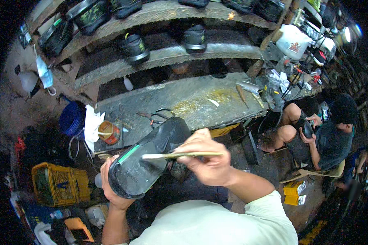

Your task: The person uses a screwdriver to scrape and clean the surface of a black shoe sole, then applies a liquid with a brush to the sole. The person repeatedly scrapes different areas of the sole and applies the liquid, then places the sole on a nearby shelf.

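My left hand (112,183) is wrapped round the toe end of a black shoe (137,173), which lies tilted with its sole facing up. A bright green strip shows along one edge of the sole. Between the fingers of my right hand (206,161) is a thin brush (167,155) with a pale handle. Its light tip lies over the middle of the sole; whether it touches I cannot tell. Just beyond the shoe, on the grey workbench (147,98), are a pair of scissors (157,116) and an orange-red can (110,132) with a stick in it.
Shelves (229,51) with several black shoes rise behind the bench. A blue basket (71,118) stands left of the can, a yellow crate (61,183) lower left. At right a seated person (331,143) holds a dark shoe. A knife-like tool (242,94) lies on the bench's right end.
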A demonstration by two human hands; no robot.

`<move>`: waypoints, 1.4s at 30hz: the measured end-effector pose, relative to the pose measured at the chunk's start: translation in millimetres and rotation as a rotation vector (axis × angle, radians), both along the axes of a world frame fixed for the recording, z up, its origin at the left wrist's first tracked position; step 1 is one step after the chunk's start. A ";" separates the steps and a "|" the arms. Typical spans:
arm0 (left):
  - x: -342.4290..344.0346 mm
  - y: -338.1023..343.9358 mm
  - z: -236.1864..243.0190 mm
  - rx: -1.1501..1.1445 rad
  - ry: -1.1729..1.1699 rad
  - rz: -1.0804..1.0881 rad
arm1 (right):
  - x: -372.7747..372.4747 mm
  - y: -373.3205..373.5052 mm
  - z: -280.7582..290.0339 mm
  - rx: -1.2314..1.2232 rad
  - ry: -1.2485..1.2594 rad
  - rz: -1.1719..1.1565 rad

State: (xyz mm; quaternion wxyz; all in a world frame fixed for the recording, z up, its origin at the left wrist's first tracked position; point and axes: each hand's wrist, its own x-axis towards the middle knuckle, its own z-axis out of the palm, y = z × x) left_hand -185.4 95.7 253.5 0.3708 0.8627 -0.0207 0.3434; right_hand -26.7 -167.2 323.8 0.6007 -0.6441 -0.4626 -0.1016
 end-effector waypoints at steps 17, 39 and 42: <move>240.2 -207.3 -0.1 -1.712 0.205 -0.502 | 26.9 -209.2 -86.5 0.954 0.568 -0.698; 211.6 -160.9 -32.1 -0.759 -0.147 -0.044 | 17.5 -231.7 -152.7 0.807 1.185 -0.542; 147.6 -98.2 -36.7 -0.662 -0.352 0.005 | 31.4 -186.6 -160.7 0.732 1.408 -0.263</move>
